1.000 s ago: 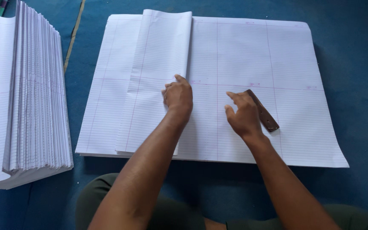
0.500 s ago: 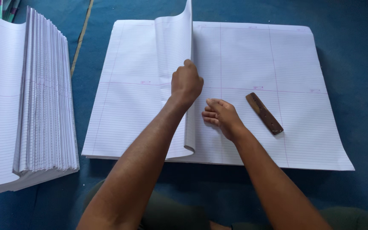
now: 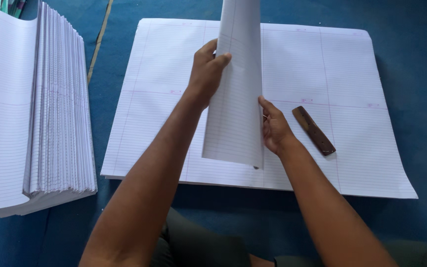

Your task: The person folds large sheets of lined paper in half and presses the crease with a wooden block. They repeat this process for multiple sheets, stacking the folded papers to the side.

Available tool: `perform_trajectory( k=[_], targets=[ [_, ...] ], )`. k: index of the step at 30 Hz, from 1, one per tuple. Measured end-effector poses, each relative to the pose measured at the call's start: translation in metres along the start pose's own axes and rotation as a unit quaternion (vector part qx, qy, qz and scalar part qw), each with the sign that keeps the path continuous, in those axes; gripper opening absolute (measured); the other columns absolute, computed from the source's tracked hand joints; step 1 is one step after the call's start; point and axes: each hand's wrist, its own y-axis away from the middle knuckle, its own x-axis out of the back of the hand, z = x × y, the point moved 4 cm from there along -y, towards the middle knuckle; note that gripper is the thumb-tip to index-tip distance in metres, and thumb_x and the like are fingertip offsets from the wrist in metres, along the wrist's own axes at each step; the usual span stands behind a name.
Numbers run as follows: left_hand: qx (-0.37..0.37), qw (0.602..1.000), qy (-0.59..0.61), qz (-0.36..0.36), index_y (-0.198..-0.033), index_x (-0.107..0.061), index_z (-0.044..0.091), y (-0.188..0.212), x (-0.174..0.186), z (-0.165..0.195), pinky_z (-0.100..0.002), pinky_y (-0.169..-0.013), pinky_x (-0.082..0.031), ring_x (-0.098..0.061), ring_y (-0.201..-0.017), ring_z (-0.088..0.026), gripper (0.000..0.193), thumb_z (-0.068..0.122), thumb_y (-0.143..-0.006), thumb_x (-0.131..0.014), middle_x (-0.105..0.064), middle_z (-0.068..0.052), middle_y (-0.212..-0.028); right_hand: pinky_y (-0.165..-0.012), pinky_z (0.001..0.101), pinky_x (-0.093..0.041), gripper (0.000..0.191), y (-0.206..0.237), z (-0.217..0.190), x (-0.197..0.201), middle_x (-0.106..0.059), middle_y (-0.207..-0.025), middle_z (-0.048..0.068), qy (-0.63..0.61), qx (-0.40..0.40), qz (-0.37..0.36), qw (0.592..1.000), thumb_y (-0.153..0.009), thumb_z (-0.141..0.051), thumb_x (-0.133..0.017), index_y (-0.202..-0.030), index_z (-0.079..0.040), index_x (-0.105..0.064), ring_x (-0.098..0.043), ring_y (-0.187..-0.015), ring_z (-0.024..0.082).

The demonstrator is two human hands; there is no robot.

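Folded ruled sheet (image 3: 235,94): you've got it lifted upright over the middle of the flat stack, top end running out of frame, bottom edge hanging just above the paper below.
L hand (image 3: 206,74): yours, clamped on the sheet's left edge high up, thumb in front, fingers wrapped round behind.
R hand (image 3: 273,128): yours, lower down on the right edge; fingertips pressed to the sheet, palm side-on. Narrow grip, pinching the edge as far as you can see.
Flat stack of ruled sheets (image 3: 342,84): big white lined paper w/ pink margin lines, lying on the blue floor covering (image 3: 416,59), right in front of you.
Wooden creasing stick (image 3: 314,130): brown, slim, lying at an angle on the flat stack, just beside your R hand, not touching it.
Pile of folded sheets (image 3: 50,113): tall, to your left, well apart from the flat stack, folded edges fanned toward you.
Your legs (image 3: 198,247): dark green trousers at bottom of view, btw your forearms.
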Motion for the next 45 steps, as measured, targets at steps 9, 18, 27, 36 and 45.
perform_trajectory(
  k=[9,18,27,36,45],
  targets=[
    [0.12,0.99,0.067,0.027,-0.143,-0.047,-0.006,0.038,0.043,-0.068,-0.042,-0.094,-0.06,-0.07,-0.113,-0.033,0.054,0.011,-0.092,-0.053,-0.067,-0.026,-0.124,-0.098,0.0421,-0.057,0.074,0.013,0.009,0.003,-0.062,-0.124,0.029,0.107,-0.043,0.065,0.991,-0.085,-0.042,-0.07,-0.135,0.007,-0.047,-0.067,-0.12,0.034],
    [0.31,0.949,0.042,0.038,-0.151,-0.034,-0.003,0.079,0.054,-0.115,-0.048,-0.102,-0.05,-0.061,-0.122,-0.036,0.067,0.012,-0.091,-0.061,-0.059,-0.031,-0.133,-0.085,0.0396,-0.064,0.056,0.02,0.004,-0.005,-0.067,-0.111,0.03,0.173,-0.026,0.075,0.982,-0.087,-0.029,-0.071,-0.126,0.008,-0.055,-0.074,-0.103,0.034],
    [0.25,0.937,-0.241,0.043,-0.155,-0.026,0.001,0.08,0.042,-0.092,-0.046,-0.113,-0.044,-0.05,-0.135,-0.042,0.076,0.004,-0.085,-0.058,-0.046,-0.03,-0.147,-0.079,0.0374,-0.062,0.052,0.011,-0.009,-0.03,-0.067,-0.114,0.029,0.385,0.057,0.107,0.915,-0.092,-0.019,-0.062,-0.134,0.008,-0.047,-0.077,-0.087,0.032],
    [0.206,0.929,-0.297,0.079,-0.156,-0.028,0.006,0.071,0.069,-0.035,-0.046,-0.114,-0.043,-0.055,-0.13,-0.043,0.077,-0.001,-0.083,-0.051,-0.053,-0.03,-0.141,-0.08,0.038,-0.061,0.051,0.016,-0.038,-0.07,-0.068,-0.11,0.029,0.406,0.142,0.066,0.9,-0.091,-0.023,-0.063,-0.127,0.01,-0.05,-0.075,-0.087,0.03],
    [0.124,0.933,-0.313,0.128,-0.149,-0.038,-0.004,0.055,0.151,0.026,-0.041,-0.115,-0.043,-0.055,-0.134,-0.037,0.068,-0.003,-0.083,-0.054,-0.052,-0.028,-0.145,-0.076,0.0379,-0.064,0.05,0.033,-0.076,-0.15,-0.067,-0.104,0.031,0.302,0.189,-0.027,0.934,-0.091,-0.02,-0.06,-0.128,0.011,-0.047,-0.075,-0.081,0.032]
  ],
)
